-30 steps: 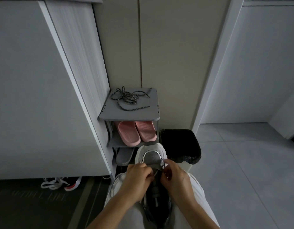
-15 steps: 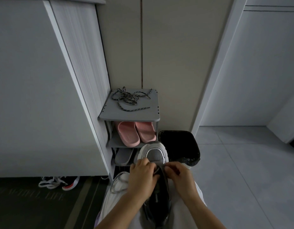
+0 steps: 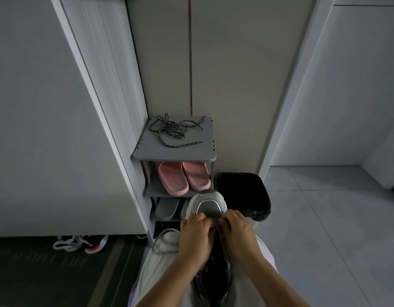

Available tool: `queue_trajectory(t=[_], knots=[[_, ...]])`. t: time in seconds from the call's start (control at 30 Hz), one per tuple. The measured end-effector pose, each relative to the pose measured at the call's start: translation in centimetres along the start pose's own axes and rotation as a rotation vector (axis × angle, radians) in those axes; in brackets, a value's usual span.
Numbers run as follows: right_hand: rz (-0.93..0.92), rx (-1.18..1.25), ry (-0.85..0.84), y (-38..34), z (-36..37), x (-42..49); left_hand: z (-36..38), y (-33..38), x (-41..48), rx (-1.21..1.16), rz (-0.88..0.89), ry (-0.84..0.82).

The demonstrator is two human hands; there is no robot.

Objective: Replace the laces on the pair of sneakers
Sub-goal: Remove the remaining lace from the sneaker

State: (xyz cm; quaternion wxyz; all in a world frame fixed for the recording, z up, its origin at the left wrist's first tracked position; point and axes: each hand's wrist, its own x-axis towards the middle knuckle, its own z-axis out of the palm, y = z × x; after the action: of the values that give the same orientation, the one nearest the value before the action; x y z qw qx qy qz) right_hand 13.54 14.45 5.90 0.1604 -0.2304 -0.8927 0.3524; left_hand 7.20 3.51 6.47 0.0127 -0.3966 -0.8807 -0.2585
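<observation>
While the sneaker point(image 3: 209, 206) lies lengthwise on the person's lap, its grey-and-white toe pointing away toward the shoe rack, both hands sit at the front of its dark opening. The left hand point(image 3: 195, 237) has its fingers curled down over the left side of the upper just behind the toe cap. The right hand point(image 3: 239, 234) grasps the right side likewise, fingertips bent inward; whether a lace sits between the fingers is hidden. Just left of the left hand, a second sneaker point(image 3: 167, 240), white with a grey lace looping over it, rests by the person's left thigh. Beyond the toe stands the shoe rack point(image 3: 147, 149): on its top shelf lies a tangle of dark speckled laces point(image 3: 172, 131), on the shelf below a pair of pink slippers point(image 3: 184, 177), and under those grey slippers point(image 3: 167, 208). A black-lined bin point(image 3: 242, 191) stands just right of the rack on the tiled floor point(image 3: 324, 218). Under the cabinet point(image 3: 36, 129) at left lie more shoes point(image 3: 81, 243).
</observation>
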Motion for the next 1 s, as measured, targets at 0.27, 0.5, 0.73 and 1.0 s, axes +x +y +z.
queue_trajectory(t=[0.27,0.5,0.73,1.0], knots=[[-0.047,-0.065,-0.237,-0.6,-1.1,1.3,0.0,-0.9,0.1,-0.079,-0.014,-0.082],[0.077,-0.096,-0.2,-1.8,-1.0,-1.4,-1.1,-2.4,0.6,-0.285,0.063,-0.232],[0.024,-0.063,-0.027,-0.4,-1.0,-1.9,-0.2,-1.9,0.0,-0.049,0.274,-0.037],[-0.068,-0.114,0.014,-1.1,-1.3,-2.6,0.7,-1.0,-1.5,-0.052,0.008,0.109]])
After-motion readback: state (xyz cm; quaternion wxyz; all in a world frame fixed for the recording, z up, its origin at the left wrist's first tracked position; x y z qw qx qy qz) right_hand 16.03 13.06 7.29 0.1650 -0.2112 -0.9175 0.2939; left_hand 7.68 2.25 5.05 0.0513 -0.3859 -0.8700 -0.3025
